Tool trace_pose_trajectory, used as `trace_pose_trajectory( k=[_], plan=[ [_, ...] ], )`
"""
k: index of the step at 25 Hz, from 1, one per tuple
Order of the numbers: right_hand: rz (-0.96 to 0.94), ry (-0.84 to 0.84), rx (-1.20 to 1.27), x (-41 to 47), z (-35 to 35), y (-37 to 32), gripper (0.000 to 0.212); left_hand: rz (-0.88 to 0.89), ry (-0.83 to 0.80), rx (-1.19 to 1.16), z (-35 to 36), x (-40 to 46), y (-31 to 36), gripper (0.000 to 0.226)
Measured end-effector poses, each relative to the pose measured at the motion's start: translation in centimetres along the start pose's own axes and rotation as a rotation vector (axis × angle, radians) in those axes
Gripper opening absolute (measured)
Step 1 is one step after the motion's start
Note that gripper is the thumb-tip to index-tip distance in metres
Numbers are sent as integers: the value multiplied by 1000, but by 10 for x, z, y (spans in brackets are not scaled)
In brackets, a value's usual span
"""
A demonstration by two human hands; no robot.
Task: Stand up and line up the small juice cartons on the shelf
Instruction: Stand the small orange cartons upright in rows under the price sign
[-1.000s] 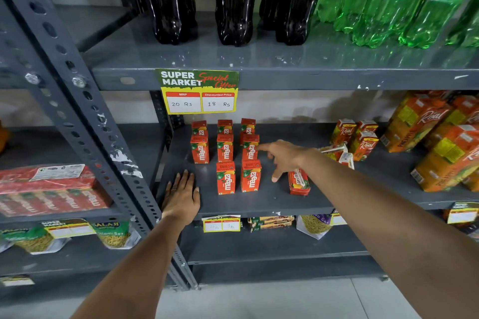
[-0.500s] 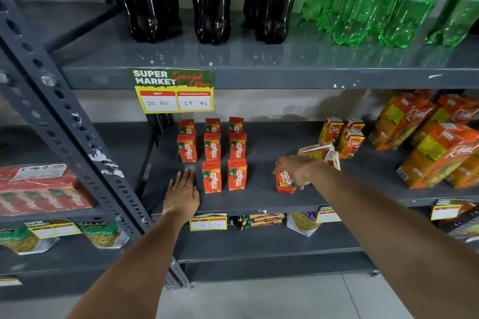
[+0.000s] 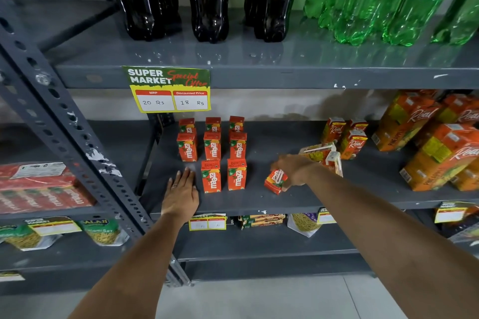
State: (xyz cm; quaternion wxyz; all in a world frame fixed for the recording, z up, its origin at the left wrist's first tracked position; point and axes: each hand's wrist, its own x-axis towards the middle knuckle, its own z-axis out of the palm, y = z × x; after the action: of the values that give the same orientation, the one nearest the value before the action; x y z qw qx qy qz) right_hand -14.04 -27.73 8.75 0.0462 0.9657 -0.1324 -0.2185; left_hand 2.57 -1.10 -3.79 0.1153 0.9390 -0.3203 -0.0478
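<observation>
Meanwhile the right hand point(image 3: 293, 169) grips a tilted juice carton point(image 3: 275, 181) on the shelf point(image 3: 259, 202). Beside eight upright cartons point(image 3: 212, 146), the left hand point(image 3: 181, 193) lies flat, fingers spread.

Eight red cartons point(image 3: 212, 149) stand in rows on the shelf point(image 3: 259, 199); another carton point(image 3: 275, 181) tilts.

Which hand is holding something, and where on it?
The right hand holds a tilted Maaza carton by its upper end. The left hand lies flat on the shelf, holding nothing.
</observation>
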Motion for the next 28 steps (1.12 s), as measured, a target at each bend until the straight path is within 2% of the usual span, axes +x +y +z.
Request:
trace_pose_trajectory(
  k=[4,8,13,19,24,28],
  plan=[
    [-43,-65,-64,3,4,0,94,-5,4,-9,-1,-1,1,54],
    [-50,13,-78,11,14,-4,72,-4,12,-13,0,0,1,54],
    [-13,30,-25,19,12,1,59,4,31,-24,1,0,0,55],
    [95,46,28,25,15,1,72,11,38,-43,1,-1,0,54],
    [88,-36,323,35,13,-4,75,10,45,-39,1,-1,0,54],
    [114,32,382,40,11,-6,64,7,40,-45,1,-1,0,55]
  ],
)
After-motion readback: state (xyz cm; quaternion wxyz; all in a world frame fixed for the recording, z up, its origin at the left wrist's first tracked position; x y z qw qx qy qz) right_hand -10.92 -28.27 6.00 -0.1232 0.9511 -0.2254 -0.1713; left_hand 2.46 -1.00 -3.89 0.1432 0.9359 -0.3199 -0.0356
